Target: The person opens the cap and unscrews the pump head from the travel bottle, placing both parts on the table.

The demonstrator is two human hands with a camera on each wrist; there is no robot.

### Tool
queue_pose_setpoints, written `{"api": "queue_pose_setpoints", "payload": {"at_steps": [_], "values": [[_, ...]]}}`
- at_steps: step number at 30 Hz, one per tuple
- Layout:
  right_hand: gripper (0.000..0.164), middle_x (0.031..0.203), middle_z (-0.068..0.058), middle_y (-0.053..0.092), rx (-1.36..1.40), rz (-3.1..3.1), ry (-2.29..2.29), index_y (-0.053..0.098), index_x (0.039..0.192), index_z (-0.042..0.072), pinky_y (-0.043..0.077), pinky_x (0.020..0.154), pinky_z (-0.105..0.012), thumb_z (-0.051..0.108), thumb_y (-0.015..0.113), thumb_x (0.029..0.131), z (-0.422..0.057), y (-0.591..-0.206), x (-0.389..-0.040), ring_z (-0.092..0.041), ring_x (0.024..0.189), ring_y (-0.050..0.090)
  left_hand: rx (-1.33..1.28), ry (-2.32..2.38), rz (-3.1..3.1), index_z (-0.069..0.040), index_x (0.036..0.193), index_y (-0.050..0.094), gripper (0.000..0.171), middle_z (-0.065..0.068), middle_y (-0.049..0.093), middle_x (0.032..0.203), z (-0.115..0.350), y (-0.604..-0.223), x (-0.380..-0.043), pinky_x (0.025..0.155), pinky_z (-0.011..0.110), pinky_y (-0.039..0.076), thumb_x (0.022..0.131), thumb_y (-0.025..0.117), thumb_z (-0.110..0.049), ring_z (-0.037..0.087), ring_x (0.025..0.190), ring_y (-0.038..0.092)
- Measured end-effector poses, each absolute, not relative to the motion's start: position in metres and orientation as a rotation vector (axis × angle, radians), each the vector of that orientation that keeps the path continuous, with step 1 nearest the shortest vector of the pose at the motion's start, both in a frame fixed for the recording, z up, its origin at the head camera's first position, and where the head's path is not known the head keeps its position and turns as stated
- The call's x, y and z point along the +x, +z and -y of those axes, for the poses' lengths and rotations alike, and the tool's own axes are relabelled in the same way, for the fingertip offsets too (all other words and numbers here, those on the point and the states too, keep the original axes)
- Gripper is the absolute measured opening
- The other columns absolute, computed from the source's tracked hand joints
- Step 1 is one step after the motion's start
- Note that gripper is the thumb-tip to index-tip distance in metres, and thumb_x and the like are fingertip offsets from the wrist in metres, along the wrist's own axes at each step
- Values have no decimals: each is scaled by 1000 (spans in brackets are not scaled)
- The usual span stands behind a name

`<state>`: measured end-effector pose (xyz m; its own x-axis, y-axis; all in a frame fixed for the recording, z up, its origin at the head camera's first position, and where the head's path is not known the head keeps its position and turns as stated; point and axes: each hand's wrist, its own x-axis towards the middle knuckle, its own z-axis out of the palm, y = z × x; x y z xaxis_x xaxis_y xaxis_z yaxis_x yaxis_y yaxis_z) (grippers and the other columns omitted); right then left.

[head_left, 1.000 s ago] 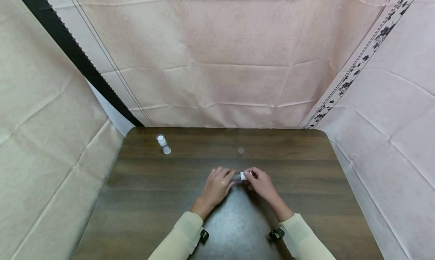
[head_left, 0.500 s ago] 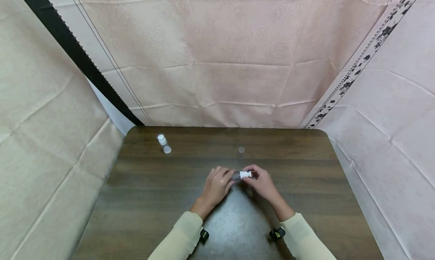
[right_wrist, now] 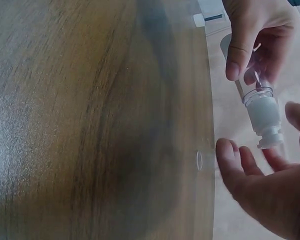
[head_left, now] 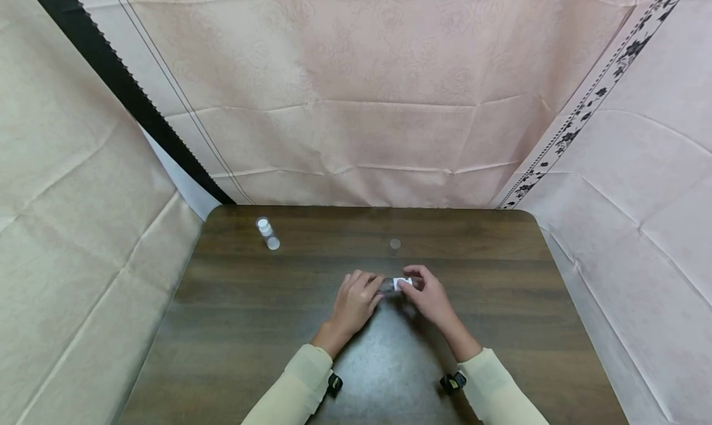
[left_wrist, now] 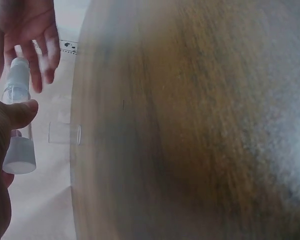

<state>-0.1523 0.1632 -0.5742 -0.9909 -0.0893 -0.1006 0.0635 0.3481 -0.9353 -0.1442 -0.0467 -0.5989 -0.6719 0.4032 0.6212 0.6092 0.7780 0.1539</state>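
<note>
My left hand (head_left: 354, 301) grips a small clear pump bottle (left_wrist: 20, 156) with a white base and a white pump top. The bottle lies roughly sideways above the table, its top pointing right. Beside that top is my right hand (head_left: 429, 296), with its fingers spread loosely around the nozzle (right_wrist: 270, 139). In the right wrist view its fingertips appear apart from the nozzle. Part of the bottle's body is hidden behind the left fingers. A clear cap (head_left: 395, 244) stands on the table beyond the hands.
A second small bottle with a white top (head_left: 268, 234) stands at the far left of the wooden table (head_left: 500, 301). Pale cloth (head_left: 361, 91) hangs behind the table's far edge and along both sides. Each wrist wears a small black camera.
The right fingers, earlier closed about the pump top, have loosened and spread, showing more of the white collar. The left hand and bottle have hardly moved.
</note>
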Motion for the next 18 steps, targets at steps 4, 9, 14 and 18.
{"api": "queue_pose_setpoints", "payload": {"at_steps": [4,9,14,18], "values": [[29,107,-21,69,80,-2428,-1667,66,119,2,62,71,-46,25,70,100,-163,-575,-152,-33,84,72,-767,-407,2381,-12,115,77,37,3,73,104,46,-599,-144,72,32,49,82,89,-24,20,92,64],[21,94,-18,68,53,-2398,-1678,68,111,3,62,68,-45,20,71,99,-164,-574,-152,-22,70,68,-768,-414,2385,-11,115,77,36,3,73,105,45,-600,-143,73,33,49,83,88,-24,20,92,64],[21,107,-18,69,-99,-2443,-1699,67,112,2,59,70,-30,9,75,94,-166,-574,-153,-19,87,69,-744,-491,2399,-10,115,77,38,5,73,105,45,-600,-142,72,34,49,81,89,-21,21,93,65],[23,114,-19,68,-154,-2476,-1714,66,112,2,53,79,-21,5,77,91,-166,-573,-154,-24,101,67,-713,-520,2433,-11,116,77,37,4,74,105,44,-600,-142,72,33,49,82,89,-23,20,94,65]]}}
